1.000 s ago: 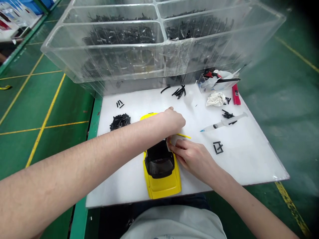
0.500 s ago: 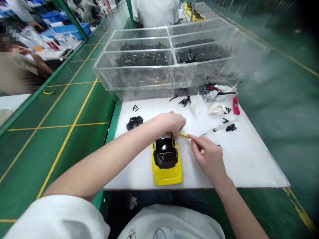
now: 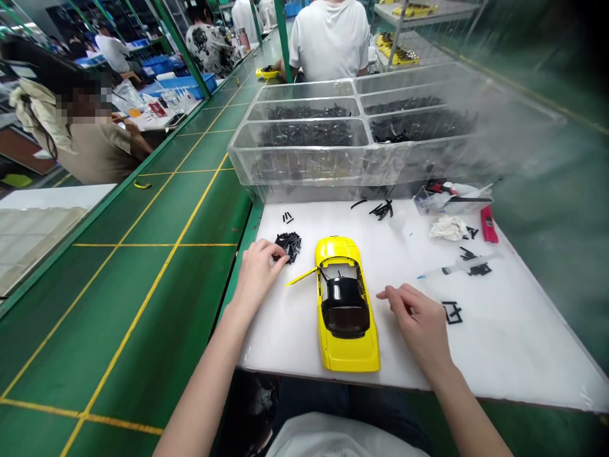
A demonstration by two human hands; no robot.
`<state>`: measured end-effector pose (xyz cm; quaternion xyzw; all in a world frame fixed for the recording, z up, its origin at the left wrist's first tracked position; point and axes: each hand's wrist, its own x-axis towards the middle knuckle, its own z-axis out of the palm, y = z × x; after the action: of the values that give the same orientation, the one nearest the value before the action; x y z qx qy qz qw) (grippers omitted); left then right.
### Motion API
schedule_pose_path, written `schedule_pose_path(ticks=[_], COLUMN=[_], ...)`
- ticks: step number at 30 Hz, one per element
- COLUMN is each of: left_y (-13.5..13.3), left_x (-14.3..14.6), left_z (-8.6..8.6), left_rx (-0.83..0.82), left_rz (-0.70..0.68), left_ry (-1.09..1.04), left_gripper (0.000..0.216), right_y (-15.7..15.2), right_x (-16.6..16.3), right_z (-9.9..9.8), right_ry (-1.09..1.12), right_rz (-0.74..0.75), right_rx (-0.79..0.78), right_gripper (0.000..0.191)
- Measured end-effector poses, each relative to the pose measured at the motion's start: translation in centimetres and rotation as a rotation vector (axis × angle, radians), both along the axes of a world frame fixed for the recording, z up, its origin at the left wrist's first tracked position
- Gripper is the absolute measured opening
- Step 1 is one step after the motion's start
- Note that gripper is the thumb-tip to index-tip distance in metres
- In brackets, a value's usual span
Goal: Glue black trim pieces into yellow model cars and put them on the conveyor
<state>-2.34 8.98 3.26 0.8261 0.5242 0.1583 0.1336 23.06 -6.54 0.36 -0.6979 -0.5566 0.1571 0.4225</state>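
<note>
A yellow toy car body [image 3: 352, 352] with a black roof lies lengthwise on the white tabletop. Its left door [image 3: 301, 277] stands swung outward; the right one looks closed. My left hand [image 3: 259, 266] is at a pile of small black plastic strips [image 3: 291, 244], thumb and forefinger together in a pinch at its near edge. Whatever lies between those fingertips is too small to make out. To the right of the car, apart from it, my right hand [image 3: 419, 317] hovers with curled fingers and nothing visible in it. Several black strips [image 3: 453, 312] lie just beyond that hand.
A clear divided bin [image 3: 304, 166] of black parts spans the table's back. On the right are a syringe [image 3: 457, 268], a crumpled white cloth [image 3: 448, 228], a red tool [image 3: 488, 224] and a small clear tray [image 3: 451, 204]. A green conveyor [image 3: 157, 254] runs along the left; co-workers sit beyond.
My left hand has left the car's front and moved left to the black pile. My right hand has drawn back from the car's right door, which is now closed. The view has shifted.
</note>
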Motion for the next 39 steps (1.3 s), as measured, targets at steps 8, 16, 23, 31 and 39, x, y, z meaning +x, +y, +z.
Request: schedule_pose_path(ticks=[8, 16, 23, 31, 39], left_y=[2.6, 4.1, 1.5, -6.6, -9.0], left_x=[3.1, 2.7, 1.6, 4.9, 5.1], left_z=[0.1, 0.3, 2.2, 3.5, 2.8], left_rx=[0.017, -0.117, -0.340, -1.161, -0.802], left_rz=[-0.165, -0.162, 0.086, 0.279, 0.385], left_ry=[0.086, -0.183, -0.683, -1.527, -1.491], left_gripper=[0.007, 0.012, 0.051, 0.037, 0.033], right_y=[0.5, 0.2, 1.3, 5.8, 3.7], right_x=[0.2, 0.5, 0.4, -5.8, -6.8], right_z=[-0.5, -0.8, 2.2, 7.6, 6.7], right_ry=[0.051, 0.116, 0.249, 0.602, 0.538], right_rz=[-0.016, -0.031, -0.076, 0.367, 0.341], right_rx=[-0.043, -0.061, -0.044, -0.036, 0.027], right_gripper=[0.039, 0.039, 0.042, 0.023, 0.015])
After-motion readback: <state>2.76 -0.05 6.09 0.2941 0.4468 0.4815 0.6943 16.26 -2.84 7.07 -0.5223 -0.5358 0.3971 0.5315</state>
